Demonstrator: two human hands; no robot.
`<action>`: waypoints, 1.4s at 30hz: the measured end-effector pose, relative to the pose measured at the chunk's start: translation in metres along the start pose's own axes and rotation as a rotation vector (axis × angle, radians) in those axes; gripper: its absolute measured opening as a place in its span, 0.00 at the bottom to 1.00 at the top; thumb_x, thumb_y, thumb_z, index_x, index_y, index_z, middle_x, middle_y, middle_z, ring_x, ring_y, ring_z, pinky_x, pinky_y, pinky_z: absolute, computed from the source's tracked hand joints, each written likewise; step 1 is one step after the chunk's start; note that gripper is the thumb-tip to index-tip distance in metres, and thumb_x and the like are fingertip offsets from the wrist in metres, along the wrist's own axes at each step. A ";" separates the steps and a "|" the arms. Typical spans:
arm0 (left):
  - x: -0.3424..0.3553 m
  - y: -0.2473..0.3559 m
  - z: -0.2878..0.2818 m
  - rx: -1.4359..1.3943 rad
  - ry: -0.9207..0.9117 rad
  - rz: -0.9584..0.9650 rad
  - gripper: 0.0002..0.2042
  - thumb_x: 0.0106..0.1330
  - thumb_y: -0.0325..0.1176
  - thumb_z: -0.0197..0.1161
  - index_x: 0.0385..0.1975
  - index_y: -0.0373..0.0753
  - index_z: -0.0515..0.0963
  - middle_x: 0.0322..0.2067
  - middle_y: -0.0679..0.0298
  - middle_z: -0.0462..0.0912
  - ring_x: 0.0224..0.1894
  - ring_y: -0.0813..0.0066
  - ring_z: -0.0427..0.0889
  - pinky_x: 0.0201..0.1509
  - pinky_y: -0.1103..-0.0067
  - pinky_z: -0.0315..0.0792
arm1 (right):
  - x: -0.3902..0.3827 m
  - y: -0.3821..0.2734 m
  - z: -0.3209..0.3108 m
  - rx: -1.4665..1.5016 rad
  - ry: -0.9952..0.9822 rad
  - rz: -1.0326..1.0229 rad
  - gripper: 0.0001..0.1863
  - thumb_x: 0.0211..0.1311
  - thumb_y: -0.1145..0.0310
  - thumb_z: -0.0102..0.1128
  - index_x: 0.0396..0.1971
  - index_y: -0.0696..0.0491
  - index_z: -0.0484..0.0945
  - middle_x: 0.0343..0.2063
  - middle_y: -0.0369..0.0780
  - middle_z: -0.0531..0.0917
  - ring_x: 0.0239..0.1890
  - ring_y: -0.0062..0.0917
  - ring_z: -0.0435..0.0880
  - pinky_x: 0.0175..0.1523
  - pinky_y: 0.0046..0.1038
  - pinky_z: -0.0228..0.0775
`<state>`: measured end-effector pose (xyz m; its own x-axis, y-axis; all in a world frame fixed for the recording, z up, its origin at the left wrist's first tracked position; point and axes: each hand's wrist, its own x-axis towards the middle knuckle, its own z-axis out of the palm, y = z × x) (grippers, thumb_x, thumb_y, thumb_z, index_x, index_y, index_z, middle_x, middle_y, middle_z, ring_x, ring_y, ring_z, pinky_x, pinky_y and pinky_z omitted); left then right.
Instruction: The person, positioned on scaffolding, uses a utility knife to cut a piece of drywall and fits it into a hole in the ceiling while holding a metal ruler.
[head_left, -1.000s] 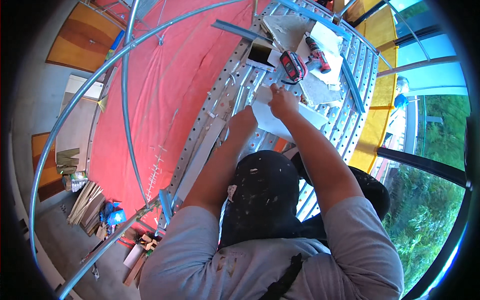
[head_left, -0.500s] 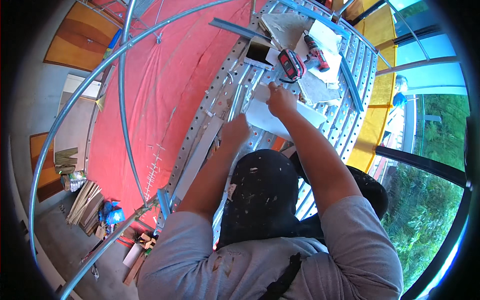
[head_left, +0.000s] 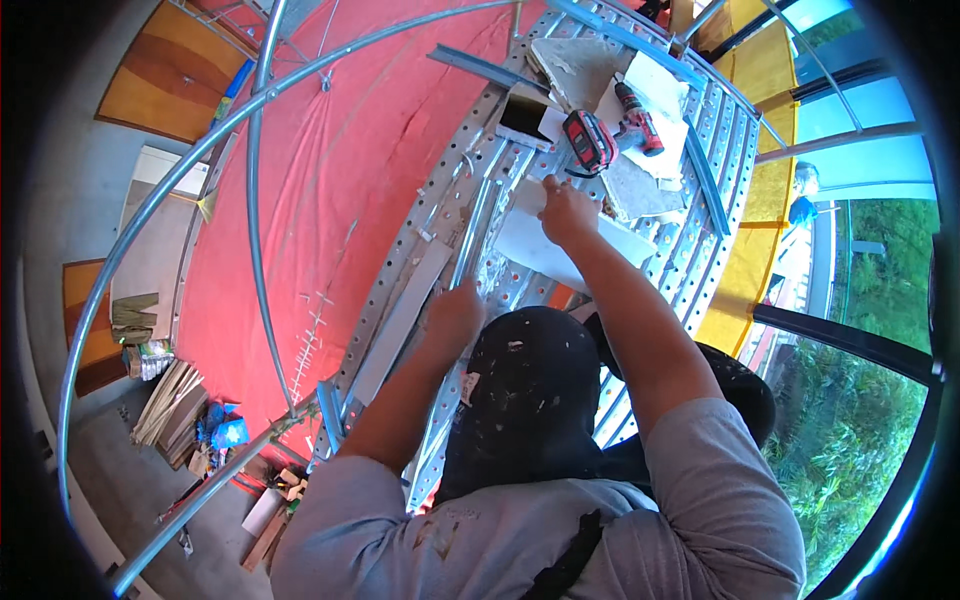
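Observation:
My right hand (head_left: 569, 212) is closed over the far part of a flat white board (head_left: 545, 248), its fingers bent and touching or just above the surface. Whatever is in those fingers is too small to make out. Nearer and to the left, my left hand (head_left: 455, 316) is curled closed at the near end of a thin shiny metal strip (head_left: 477, 235). Its fingers are partly hidden, so what it grips cannot be told. Beyond my right hand, a red and black cordless drill (head_left: 636, 122) lies on scrap boards, next to an open box (head_left: 528, 118).
Perforated metal planks (head_left: 722, 150) form the platform under me. Along the left edge lies a long grey strip (head_left: 405, 320). Red sheeting (head_left: 290, 200) hangs beyond it, crossed by curved metal tubes (head_left: 255, 200). A metal profile (head_left: 706, 178) lies at the right.
My left hand has moved back toward me and a little left, away from the white board. My right hand has stayed nearly in place at the board.

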<state>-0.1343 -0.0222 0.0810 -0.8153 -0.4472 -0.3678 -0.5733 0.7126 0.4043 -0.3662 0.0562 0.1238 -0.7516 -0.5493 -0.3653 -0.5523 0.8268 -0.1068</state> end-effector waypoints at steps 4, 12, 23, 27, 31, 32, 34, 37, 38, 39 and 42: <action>0.030 -0.007 0.000 0.006 0.051 -0.043 0.12 0.66 0.33 0.53 0.44 0.33 0.75 0.30 0.47 0.85 0.35 0.45 0.87 0.38 0.53 0.79 | -0.009 -0.025 0.002 0.032 0.019 -0.058 0.27 0.59 0.60 0.69 0.57 0.46 0.71 0.49 0.43 0.83 0.53 0.45 0.83 0.57 0.61 0.67; 0.006 -0.001 0.001 -0.009 -0.028 0.001 0.13 0.68 0.34 0.50 0.46 0.33 0.75 0.32 0.46 0.85 0.35 0.45 0.87 0.38 0.53 0.79 | -0.008 -0.005 -0.003 0.010 0.037 -0.007 0.17 0.67 0.69 0.50 0.55 0.44 0.74 0.49 0.43 0.83 0.52 0.42 0.84 0.60 0.59 0.66; -0.014 -0.009 0.008 -0.022 -0.081 -0.041 0.12 0.64 0.32 0.54 0.43 0.33 0.76 0.30 0.46 0.85 0.35 0.45 0.87 0.38 0.53 0.79 | -0.002 0.000 0.001 0.010 -0.022 0.006 0.28 0.60 0.60 0.69 0.58 0.45 0.69 0.53 0.42 0.81 0.56 0.42 0.82 0.58 0.60 0.67; -0.002 -0.021 0.010 -0.008 0.054 -0.047 0.12 0.64 0.32 0.54 0.43 0.33 0.76 0.32 0.47 0.86 0.36 0.45 0.87 0.39 0.53 0.79 | -0.015 -0.017 0.003 0.023 0.016 -0.018 0.18 0.66 0.69 0.52 0.56 0.44 0.73 0.49 0.41 0.83 0.54 0.41 0.84 0.61 0.59 0.65; 0.033 -0.012 0.003 -0.018 0.055 0.000 0.11 0.65 0.33 0.55 0.41 0.33 0.75 0.30 0.45 0.85 0.35 0.43 0.86 0.38 0.52 0.78 | -0.013 -0.029 -0.003 0.040 0.015 -0.051 0.18 0.67 0.69 0.51 0.56 0.44 0.73 0.49 0.41 0.84 0.53 0.41 0.84 0.60 0.59 0.66; 0.033 -0.010 0.003 -0.038 0.045 0.015 0.11 0.65 0.34 0.55 0.40 0.32 0.74 0.29 0.43 0.84 0.34 0.42 0.86 0.38 0.51 0.78 | -0.014 -0.025 -0.002 0.036 0.016 -0.046 0.18 0.67 0.69 0.51 0.56 0.44 0.73 0.49 0.41 0.84 0.53 0.41 0.84 0.60 0.59 0.66; -0.009 -0.011 0.010 -0.050 -0.008 -0.017 0.11 0.65 0.33 0.55 0.41 0.33 0.75 0.30 0.44 0.84 0.36 0.42 0.86 0.39 0.52 0.78 | -0.012 -0.010 -0.003 -0.002 0.023 -0.035 0.18 0.66 0.69 0.53 0.55 0.44 0.73 0.50 0.41 0.83 0.53 0.41 0.84 0.60 0.59 0.67; -0.013 -0.008 0.003 -0.056 -0.017 -0.026 0.11 0.64 0.32 0.55 0.41 0.34 0.76 0.31 0.46 0.85 0.36 0.44 0.86 0.39 0.53 0.78 | -0.007 -0.002 0.000 0.003 0.044 -0.001 0.18 0.65 0.68 0.55 0.55 0.44 0.73 0.49 0.42 0.83 0.52 0.41 0.84 0.59 0.58 0.68; -0.007 -0.009 0.001 -0.056 0.032 -0.005 0.10 0.63 0.32 0.55 0.41 0.35 0.77 0.31 0.46 0.85 0.36 0.44 0.87 0.39 0.53 0.78 | -0.004 -0.008 -0.004 0.009 0.043 -0.005 0.18 0.65 0.68 0.55 0.54 0.45 0.73 0.49 0.42 0.83 0.52 0.41 0.84 0.58 0.58 0.68; 0.012 -0.005 0.000 -0.054 0.034 -0.017 0.10 0.63 0.32 0.55 0.41 0.35 0.77 0.31 0.46 0.85 0.36 0.44 0.87 0.39 0.53 0.78 | -0.008 -0.015 -0.004 0.012 0.040 -0.018 0.18 0.65 0.68 0.55 0.54 0.45 0.73 0.49 0.42 0.83 0.52 0.41 0.84 0.58 0.58 0.68; 0.043 -0.012 -0.001 0.026 0.135 -0.021 0.10 0.62 0.31 0.56 0.40 0.36 0.77 0.29 0.47 0.85 0.33 0.45 0.86 0.38 0.53 0.78 | -0.016 -0.039 -0.001 0.036 0.032 -0.080 0.17 0.65 0.68 0.54 0.54 0.45 0.74 0.49 0.43 0.83 0.52 0.41 0.84 0.58 0.59 0.67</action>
<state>-0.1630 -0.0504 0.0610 -0.8077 -0.5295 -0.2592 -0.5894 0.7154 0.3752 -0.3332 0.0322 0.1351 -0.7171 -0.6167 -0.3247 -0.5981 0.7837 -0.1674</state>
